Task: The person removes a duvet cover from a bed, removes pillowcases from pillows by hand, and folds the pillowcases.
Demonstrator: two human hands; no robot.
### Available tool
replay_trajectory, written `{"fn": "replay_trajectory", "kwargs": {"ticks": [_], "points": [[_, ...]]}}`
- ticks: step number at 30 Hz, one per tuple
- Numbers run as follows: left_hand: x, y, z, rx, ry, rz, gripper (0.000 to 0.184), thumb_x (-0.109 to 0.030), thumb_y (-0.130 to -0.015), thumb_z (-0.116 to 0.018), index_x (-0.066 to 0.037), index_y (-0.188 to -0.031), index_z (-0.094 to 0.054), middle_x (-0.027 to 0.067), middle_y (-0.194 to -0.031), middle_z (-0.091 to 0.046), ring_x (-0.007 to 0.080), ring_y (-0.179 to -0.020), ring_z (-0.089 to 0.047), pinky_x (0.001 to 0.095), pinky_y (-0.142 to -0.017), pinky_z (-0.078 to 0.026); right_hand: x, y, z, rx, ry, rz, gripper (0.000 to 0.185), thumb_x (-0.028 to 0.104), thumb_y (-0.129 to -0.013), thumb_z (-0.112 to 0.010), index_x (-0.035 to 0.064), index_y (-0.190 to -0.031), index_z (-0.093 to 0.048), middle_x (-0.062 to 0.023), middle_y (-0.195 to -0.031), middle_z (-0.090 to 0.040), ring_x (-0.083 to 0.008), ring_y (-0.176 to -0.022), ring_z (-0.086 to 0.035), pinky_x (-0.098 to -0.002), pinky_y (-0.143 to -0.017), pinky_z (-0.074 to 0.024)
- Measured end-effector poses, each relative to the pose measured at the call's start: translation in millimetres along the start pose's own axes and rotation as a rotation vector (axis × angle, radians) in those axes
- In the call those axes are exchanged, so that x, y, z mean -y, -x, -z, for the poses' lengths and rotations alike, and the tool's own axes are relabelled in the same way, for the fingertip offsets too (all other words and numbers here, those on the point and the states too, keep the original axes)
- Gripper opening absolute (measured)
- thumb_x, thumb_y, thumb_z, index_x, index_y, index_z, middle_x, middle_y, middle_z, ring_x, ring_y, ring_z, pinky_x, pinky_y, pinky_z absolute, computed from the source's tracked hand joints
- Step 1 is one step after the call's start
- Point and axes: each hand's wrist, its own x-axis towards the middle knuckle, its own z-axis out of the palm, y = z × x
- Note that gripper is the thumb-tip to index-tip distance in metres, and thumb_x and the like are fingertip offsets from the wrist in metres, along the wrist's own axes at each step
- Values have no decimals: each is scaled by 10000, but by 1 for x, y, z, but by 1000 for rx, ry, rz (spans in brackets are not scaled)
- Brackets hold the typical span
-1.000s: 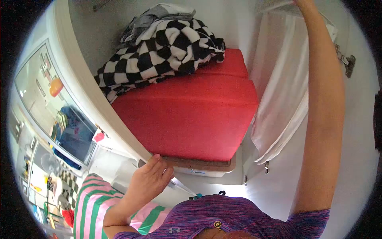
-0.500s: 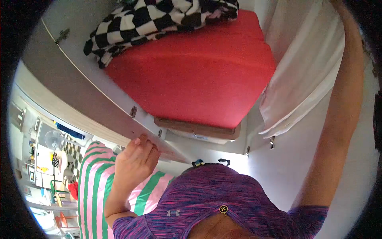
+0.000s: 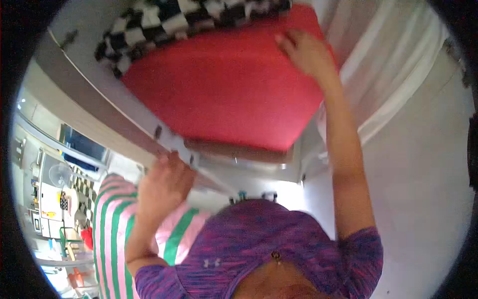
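Note:
My left hand (image 3: 167,182) is closed around the edge of a long pale board (image 3: 94,112) with metal fittings along it. My right hand (image 3: 308,52) reaches out over a large red sheet-like surface (image 3: 224,94), its thumb and fingers apart and holding nothing. Whether its fingertips touch the red surface I cannot tell. Beyond the red surface lies a bunched black-and-white checkered blanket (image 3: 169,27), up and left of my right hand. Motion blurs both hands a little.
White curtains (image 3: 393,60) hang at the right beside a pale wall (image 3: 408,199). A brown-rimmed box (image 3: 239,149) sits under the red surface's near edge. Pink-and-green striped bedding (image 3: 117,219) is at lower left, with a fan (image 3: 59,174) farther off.
My right arm has swung in from the far right, bringing the hand over the red surface. My left hand stays on the board's edge. The view has shifted slightly.

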Motion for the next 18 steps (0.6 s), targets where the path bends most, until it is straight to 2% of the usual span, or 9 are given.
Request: {"fn": "replay_trajectory", "kwargs": {"ticks": [1,2,3,5,7,8,9,11,18], "points": [[4,1,-3,73,20,-7,123,-207,-696,-578,-90,-729,-556,61,-797,-535,220,-839,-518,390,-810,-387,10,4,12,-30,-105,-59,514,446,-853,-343,2,-934,-589,-231,-948,-568,-369,-905,-544,-459,-803,-420],[4,0,-5,79,-45,-21,121,-213,-694,-565,-102,-741,-564,58,-797,-540,215,-827,-518,388,-801,-395,10,4,13,38,14,-24,490,433,-855,-353,10,-971,-571,-230,-995,-554,-370,-927,-535,-464,-806,-413],[4,-2,-7,86,-113,-27,125,-220,-692,-551,-113,-753,-573,54,-797,-544,211,-815,-517,386,-793,-404,10,6,7,-89,19,5,480,426,-852,-366,7,-984,-559,-225,-1011,-544,-367,-925,-531,-472,-791,-414],[11,-1,-16,9,-35,-181,112,-192,-660,-535,-101,-719,-559,50,-741,-538,206,-808,-543,318,-769,-427,24,8,24,44,-10,-65,465,411,-848,-386,-3,-972,-559,-224,-965,-544,-361,-920,-524,-466,-801,-405],[15,-14,-11,-222,-5,-207,100,-187,-652,-534,-98,-697,-549,42,-718,-533,197,-810,-541,316,-830,-406,22,7,23,-24,9,-37,465,410,-849,-386,5,-991,-562,-213,-1022,-539,-343,-991,-503,-459,-861,-371],[16,-18,-12,-267,-42,-207,100,-187,-652,-534,-98,-697,-549,42,-718,-533,197,-810,-541,316,-830,-406,19,8,20,-35,17,-24,468,411,-849,-385,6,-1002,-563,-207,-1044,-537,-335,-1019,-492,-454,-885,-356],[17,-21,-12,-268,-30,-218,94,-186,-652,-531,-100,-686,-544,39,-709,-530,194,-808,-540,315,-859,-391,19,7,24,-71,35,-16,468,411,-849,-385,6,-1002,-563,-207,-1044,-537,-335,-1019,-492,-454,-885,-356],[19,-27,-15,-273,-19,-235,88,-185,-653,-528,-102,-676,-539,36,-701,-526,191,-806,-539,314,-887,-375,21,6,29,63,-43,-67,471,412,-849,-387,14,-1028,-561,-192,-1081,-530,-321,-1056,-475,-442,-930,-321],[19,-34,-26,-287,-71,-227,84,-183,-706,-526,-130,-646,-551,22,-679,-532,184,-789,-539,315,-916,-346,14,11,18,32,-39,-37,467,409,-846,-392,22,-1049,-557,-191,-1081,-525,-325,-1038,-482,-433,-911,-338]]}}
